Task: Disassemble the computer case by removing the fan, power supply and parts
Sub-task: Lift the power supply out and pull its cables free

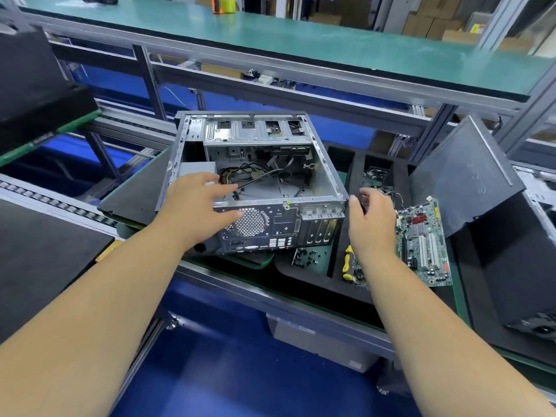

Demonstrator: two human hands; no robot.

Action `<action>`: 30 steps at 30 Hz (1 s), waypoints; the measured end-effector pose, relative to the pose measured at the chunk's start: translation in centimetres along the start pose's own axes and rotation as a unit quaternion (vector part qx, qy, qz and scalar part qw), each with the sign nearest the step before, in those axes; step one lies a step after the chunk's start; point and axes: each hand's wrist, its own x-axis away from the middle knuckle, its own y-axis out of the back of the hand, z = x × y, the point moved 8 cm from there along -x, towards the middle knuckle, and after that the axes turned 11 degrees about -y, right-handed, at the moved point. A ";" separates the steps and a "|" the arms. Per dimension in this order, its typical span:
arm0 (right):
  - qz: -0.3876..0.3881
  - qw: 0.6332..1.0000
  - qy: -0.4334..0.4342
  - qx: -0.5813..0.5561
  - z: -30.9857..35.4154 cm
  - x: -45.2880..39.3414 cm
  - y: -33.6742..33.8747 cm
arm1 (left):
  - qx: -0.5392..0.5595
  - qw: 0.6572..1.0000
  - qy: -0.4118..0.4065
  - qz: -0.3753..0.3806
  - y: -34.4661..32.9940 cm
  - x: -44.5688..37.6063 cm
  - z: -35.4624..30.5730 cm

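One open computer case [255, 188] holds only loose cables [255, 176].

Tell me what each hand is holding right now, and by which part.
Nothing is gripped. The left hand rests open on the grey metal computer case rear rim; the right hand hovers open beside it.

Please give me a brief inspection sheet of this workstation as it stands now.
Surface: green bench mat with black foam tray.
Job's things: computer case open; motherboard out, on the tray.
Clutter: yellow-handled screwdriver, loose screws.
Grippers: left hand open over the case's rear edge; right hand open beside the case.
Cables: black and yellow wires loose inside the case.
Surroundings: roller conveyor, upper green shelf.
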 end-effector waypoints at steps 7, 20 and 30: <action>0.135 0.945 0.241 0.178 10.4 4.0 -6.4 | -0.148 0.981 0.013 0.123 -1.1 -0.4 7.4; 0.129 0.935 0.110 0.312 12.1 4.5 -13.6 | -0.082 0.974 -0.128 0.169 -2.4 -4.6 13.5; 0.101 0.945 0.032 0.308 15.0 3.4 -17.4 | -0.063 0.963 -0.188 0.180 -2.3 -9.8 18.4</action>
